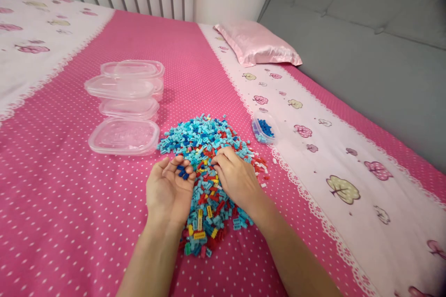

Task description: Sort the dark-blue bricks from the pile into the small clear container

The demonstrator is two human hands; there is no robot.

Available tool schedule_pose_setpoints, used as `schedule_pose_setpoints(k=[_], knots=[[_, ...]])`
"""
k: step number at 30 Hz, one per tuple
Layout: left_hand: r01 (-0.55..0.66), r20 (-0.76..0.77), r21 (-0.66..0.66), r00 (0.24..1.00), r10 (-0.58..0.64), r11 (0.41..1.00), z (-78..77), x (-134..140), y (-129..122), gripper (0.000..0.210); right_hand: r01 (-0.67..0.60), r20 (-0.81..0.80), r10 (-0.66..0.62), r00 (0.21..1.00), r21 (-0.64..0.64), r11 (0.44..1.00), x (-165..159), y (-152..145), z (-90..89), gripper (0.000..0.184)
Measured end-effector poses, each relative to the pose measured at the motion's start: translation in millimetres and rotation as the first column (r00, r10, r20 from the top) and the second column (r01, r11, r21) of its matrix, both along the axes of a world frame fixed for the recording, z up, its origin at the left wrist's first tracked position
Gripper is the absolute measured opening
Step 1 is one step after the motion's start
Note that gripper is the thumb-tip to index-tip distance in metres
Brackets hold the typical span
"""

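Note:
A wide heap of small toy bricks (205,134), mostly light blue with red, yellow, white and dark blue ones mixed in, lies on the bed. At its left side my left hand (170,185) is turned palm up, fingers curled around several dark blue bricks (182,172). My right hand (235,176) is over the middle of the heap, palm down, with thumb and fingers pinched together among the bricks. Whatever lies between those fingertips is hidden. Right of the heap stands a small clear container (263,129) holding dark blue and light blue bricks.
Several clear plastic containers with lids (123,137) stand in a row left of the heap. A pink pillow (258,44) rests at the far right, beside a grey padded panel (365,55). The pink dotted bedsheet (167,46) spreads under everything.

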State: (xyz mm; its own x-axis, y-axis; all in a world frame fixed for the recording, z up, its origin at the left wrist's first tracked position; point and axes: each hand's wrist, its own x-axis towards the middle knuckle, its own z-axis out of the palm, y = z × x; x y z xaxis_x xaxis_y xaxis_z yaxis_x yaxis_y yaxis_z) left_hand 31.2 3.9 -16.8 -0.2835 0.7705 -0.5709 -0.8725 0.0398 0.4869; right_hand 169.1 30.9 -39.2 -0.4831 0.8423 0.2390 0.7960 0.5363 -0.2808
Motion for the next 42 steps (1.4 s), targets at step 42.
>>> schedule_pose_setpoints(k=[42], knots=[[-0.071, -0.079, 0.050, 0.994, 0.075, 0.996, 1.3, 2, -2, 0.019, -0.058, -0.052, 0.067, 0.996, 0.157, 0.986, -11, -4, -11.8, 0.015]])
